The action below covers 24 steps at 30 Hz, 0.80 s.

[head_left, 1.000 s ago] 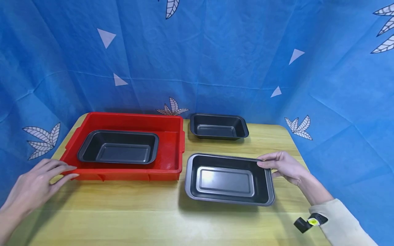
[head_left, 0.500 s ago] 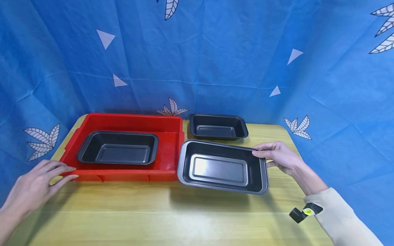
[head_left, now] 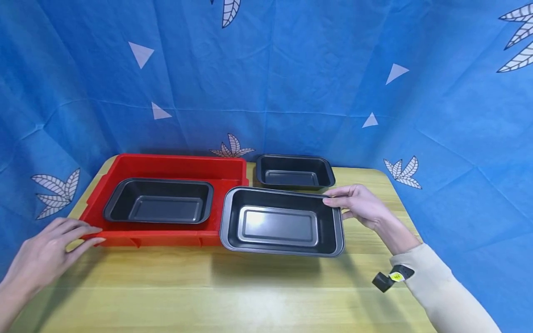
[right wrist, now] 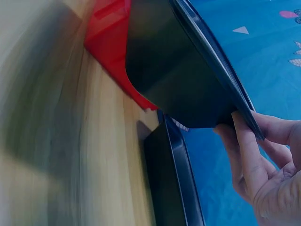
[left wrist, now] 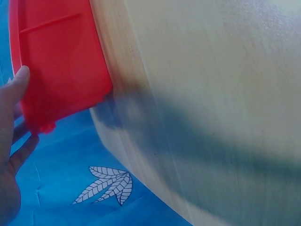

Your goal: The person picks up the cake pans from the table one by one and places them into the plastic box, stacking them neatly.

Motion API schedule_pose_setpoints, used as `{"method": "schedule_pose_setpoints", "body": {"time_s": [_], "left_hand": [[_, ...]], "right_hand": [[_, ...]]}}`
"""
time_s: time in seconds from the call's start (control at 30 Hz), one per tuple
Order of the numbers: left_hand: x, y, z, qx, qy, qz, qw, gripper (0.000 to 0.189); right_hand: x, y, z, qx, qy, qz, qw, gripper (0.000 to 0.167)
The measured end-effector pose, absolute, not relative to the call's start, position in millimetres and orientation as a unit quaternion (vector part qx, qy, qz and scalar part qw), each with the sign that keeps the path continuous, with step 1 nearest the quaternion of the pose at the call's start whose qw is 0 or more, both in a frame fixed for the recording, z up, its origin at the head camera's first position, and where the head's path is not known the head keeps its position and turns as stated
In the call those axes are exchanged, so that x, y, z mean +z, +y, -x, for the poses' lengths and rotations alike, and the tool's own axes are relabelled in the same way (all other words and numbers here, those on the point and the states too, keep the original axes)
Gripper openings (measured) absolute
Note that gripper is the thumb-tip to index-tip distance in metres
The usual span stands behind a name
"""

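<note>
Right sleeve [head_left: 445, 286]: you're in plain cream, long, a few folds, with the cuff [head_left: 410, 255] ending right around your wrist
Wrist gadget [head_left: 382, 282]: yours is black and kinda chunky, boxy bit sticking out
Yellow sticker [head_left: 397, 276]: small and bright, dark print on it, way too tiny to read tbh
Left hand [head_left: 52, 245]: bare, same for your forearm [head_left: 16, 289] in the head view
Right hand [head_left: 356, 203]: bare too

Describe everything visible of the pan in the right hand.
The pan is dark, shiny, metal-looking, rectangular, with rounded corners, flared rim and panelled floor. Empty, open side up, slightly tilted, it hangs above the table. The right hand pinches its right end; its left end hides part of the red tray, contact unclear.
</note>
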<state>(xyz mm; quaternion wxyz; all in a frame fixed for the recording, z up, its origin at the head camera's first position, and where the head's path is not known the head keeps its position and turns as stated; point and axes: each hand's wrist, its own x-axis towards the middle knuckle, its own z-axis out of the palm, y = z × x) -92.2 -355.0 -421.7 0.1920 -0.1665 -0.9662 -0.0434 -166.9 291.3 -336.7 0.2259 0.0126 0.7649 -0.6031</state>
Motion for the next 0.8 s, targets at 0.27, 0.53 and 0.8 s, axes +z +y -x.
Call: {"method": "schedule_pose_setpoints", "body": {"time_s": [0.27,0.53,0.8], "left_hand": [[-422.9,-353.7,92.3,-0.043,-0.967,0.163,0.19,0.048],[-422.1,-354.0,91.7,-0.048,-0.961,0.173,0.209,0.1],[-423.2,-353.8,92.4,-0.051,-0.957,0.173,0.225,0.103]], "right_hand": [[-335.7,268.9,176.3,-0.604,0.765,-0.015,0.223,0.015],[-338.5,249.7,187.9,-0.6,0.772,-0.014,0.211,0.029],[-338.9,230.1,198.2,-0.601,0.771,-0.013,0.211,0.036]]}}
